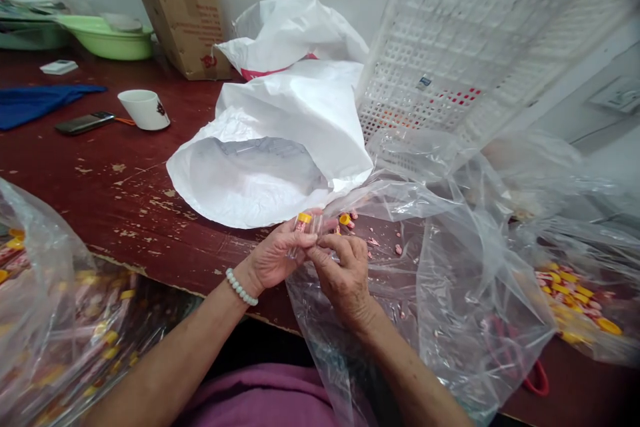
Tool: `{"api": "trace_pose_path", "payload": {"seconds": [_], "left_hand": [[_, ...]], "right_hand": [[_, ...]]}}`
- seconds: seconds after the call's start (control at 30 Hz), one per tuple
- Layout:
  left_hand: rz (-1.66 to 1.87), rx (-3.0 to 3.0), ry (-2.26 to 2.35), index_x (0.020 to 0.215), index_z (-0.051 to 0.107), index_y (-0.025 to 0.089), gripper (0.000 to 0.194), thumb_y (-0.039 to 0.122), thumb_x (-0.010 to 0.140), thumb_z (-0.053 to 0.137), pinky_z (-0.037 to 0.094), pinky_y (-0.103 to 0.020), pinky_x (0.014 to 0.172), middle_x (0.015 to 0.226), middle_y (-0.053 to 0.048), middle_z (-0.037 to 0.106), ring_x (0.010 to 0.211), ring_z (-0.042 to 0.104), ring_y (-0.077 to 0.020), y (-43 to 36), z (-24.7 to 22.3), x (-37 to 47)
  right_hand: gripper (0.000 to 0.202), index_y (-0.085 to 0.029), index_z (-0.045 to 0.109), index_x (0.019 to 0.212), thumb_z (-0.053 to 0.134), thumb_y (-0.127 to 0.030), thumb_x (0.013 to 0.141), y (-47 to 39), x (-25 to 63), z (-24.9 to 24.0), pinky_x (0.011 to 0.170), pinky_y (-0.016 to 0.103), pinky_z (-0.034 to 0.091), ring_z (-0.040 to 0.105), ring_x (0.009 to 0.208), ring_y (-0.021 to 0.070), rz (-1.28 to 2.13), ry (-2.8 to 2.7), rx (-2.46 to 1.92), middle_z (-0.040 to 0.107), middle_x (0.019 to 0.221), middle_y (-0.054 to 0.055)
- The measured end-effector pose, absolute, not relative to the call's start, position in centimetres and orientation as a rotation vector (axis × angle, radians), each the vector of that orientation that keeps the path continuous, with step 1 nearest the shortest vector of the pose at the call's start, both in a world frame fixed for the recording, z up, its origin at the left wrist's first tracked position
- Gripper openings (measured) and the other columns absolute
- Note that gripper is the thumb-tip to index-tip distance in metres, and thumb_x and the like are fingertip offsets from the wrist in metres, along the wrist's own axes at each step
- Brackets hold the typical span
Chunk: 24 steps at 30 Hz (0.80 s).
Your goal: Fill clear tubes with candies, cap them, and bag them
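My left hand (273, 259), with a pale beaded bracelet at the wrist, is closed around small clear plastic tubes (303, 223). One tube has a yellow cap and pink bits inside; another beside it looks clear. My right hand (349, 283) meets it from the right, thumb and fingers pinched together close to the tubes. Whatever sits in that pinch is hidden. Just beyond the fingers, a yellow cap (345, 219) and loose pink pieces (399, 249) lie on the clear plastic sheet (450, 267). A white sack (295, 113) lies with its mouth open behind my hands.
A bag of yellow-capped tubes (100, 327) is at lower left. Yellow caps (565, 287) fill a clear bag at right. A white plastic basket (465, 33) leans at the back right. A white cup (145, 109), phone (85, 123) and cardboard box (187, 20) stand farther left.
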<state>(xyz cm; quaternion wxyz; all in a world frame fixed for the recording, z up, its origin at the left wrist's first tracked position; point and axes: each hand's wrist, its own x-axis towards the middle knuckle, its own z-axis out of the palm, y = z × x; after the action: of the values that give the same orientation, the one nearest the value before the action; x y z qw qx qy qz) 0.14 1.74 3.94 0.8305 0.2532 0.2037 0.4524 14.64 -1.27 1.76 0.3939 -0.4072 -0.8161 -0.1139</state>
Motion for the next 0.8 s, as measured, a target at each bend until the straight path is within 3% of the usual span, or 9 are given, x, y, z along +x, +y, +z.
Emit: {"api": "trace_pose_path", "payload": {"seconds": [0.1, 0.2, 0.3, 0.43, 0.63, 0.8], "left_hand": [[0.963, 0.566, 0.534, 0.102, 0.061, 0.013, 0.039, 0.006, 0.065, 0.068, 0.052, -0.023, 0.073, 0.099, -0.008, 0.067, 0.087, 0.065, -0.0166, 1.8, 3.0, -0.6], [0.985, 0.635, 0.659, 0.100, 0.059, 0.016, 0.036, 0.011, 0.066, 0.071, 0.053, -0.029, 0.065, 0.088, -0.003, 0.065, 0.071, 0.065, -0.0162, 1.9, 2.2, -1.3], [0.988, 0.759, 0.751, 0.101, 0.056, 0.017, 0.037, 0.014, 0.067, 0.071, 0.053, -0.030, 0.064, 0.094, -0.003, 0.064, 0.067, 0.065, -0.0156, 1.7, 2.0, -1.2], [1.011, 0.921, 0.848, 0.099, 0.055, 0.017, 0.034, 0.016, 0.068, 0.068, 0.050, -0.026, 0.063, 0.112, -0.006, 0.062, 0.066, 0.063, -0.0119, 1.4, 2.0, 0.0], [0.992, 1.055, 0.929, 0.100, 0.054, 0.017, 0.036, 0.016, 0.066, 0.065, 0.044, -0.023, 0.058, 0.086, -0.002, 0.065, 0.062, 0.058, -0.0114, 1.8, 1.7, 0.5], [0.982, 1.177, 0.919, 0.094, 0.059, 0.016, 0.031, 0.012, 0.065, 0.065, 0.040, -0.020, 0.060, 0.083, 0.000, 0.063, 0.068, 0.053, -0.0110, 1.2, 2.1, 1.2]], "right_hand": [[0.022, -0.026, 0.064, 0.105, 0.053, -0.018, 0.088, -1.2, 15.6, 2.0, 0.081, 0.035, 0.041, 0.056, 0.091, 0.0178, -0.044, -2.174, -0.947, 0.067, 0.099, 0.003], [0.020, -0.020, 0.064, 0.100, 0.047, -0.019, 0.089, 0.4, 17.8, 1.9, 0.078, 0.031, 0.045, 0.060, 0.085, 0.0168, 0.213, -2.064, -1.115, 0.068, 0.093, 0.005], [0.020, -0.017, 0.065, 0.097, 0.049, -0.019, 0.086, 3.5, 19.9, 1.3, 0.077, 0.032, 0.046, 0.060, 0.084, 0.0192, 0.244, -1.930, -1.504, 0.067, 0.091, 0.008], [0.026, -0.017, 0.064, 0.108, 0.051, -0.020, 0.085, 7.1, 20.4, 0.4, 0.080, 0.033, 0.044, 0.057, 0.098, 0.0241, 0.193, -2.138, -1.719, 0.062, 0.109, 0.014], [0.024, -0.015, 0.059, 0.104, 0.051, -0.029, 0.086, 6.2, 20.3, 0.9, 0.075, 0.031, 0.045, 0.058, 0.083, 0.0189, 0.398, -1.812, -1.626, 0.064, 0.096, 0.010], [0.043, -0.020, 0.043, 0.121, 0.056, -0.039, 0.085, 2.1, 18.6, 2.8, 0.071, 0.028, 0.049, 0.060, 0.077, 0.0144, 0.875, -1.459, -1.226, 0.064, 0.094, 0.003]]}}
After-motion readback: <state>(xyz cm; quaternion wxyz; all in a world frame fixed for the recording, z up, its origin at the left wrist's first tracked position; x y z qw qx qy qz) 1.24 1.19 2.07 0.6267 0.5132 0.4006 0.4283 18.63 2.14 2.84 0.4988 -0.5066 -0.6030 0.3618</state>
